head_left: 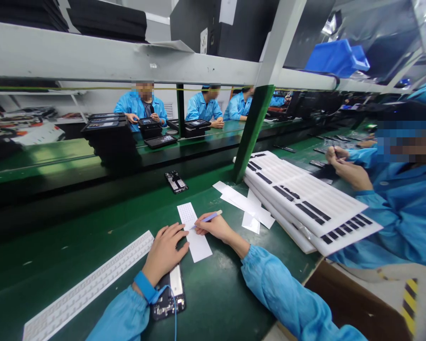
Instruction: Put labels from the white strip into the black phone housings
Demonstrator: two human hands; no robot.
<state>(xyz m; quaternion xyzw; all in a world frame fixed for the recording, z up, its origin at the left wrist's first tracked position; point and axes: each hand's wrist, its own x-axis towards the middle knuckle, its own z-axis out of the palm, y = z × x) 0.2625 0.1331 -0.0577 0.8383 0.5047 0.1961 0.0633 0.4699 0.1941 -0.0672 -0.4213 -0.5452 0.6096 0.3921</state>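
My right hand (211, 226) is closed around a purple pen-like tool (211, 216), its tip down on a white sticker sheet (200, 246) with rows of small marks at its far end. My left hand (166, 248) lies spread out, its fingertips at the sheet's left edge. Below that hand, partly covered by it and the wrist, is an opened phone frame (178, 284). A blue strap (145, 287) with a cord circles my left wrist. To the left stretches a long white strip (88, 284) with rows of small pieces.
Another opened phone frame (176, 182) lies farther back on the green bench. White paper strips (250, 206) overlap on the right, beside stacked white foam trays (305, 189) holding black parts. A green post (252, 132) rises behind them. A co-worker (394, 189) sits at the right.
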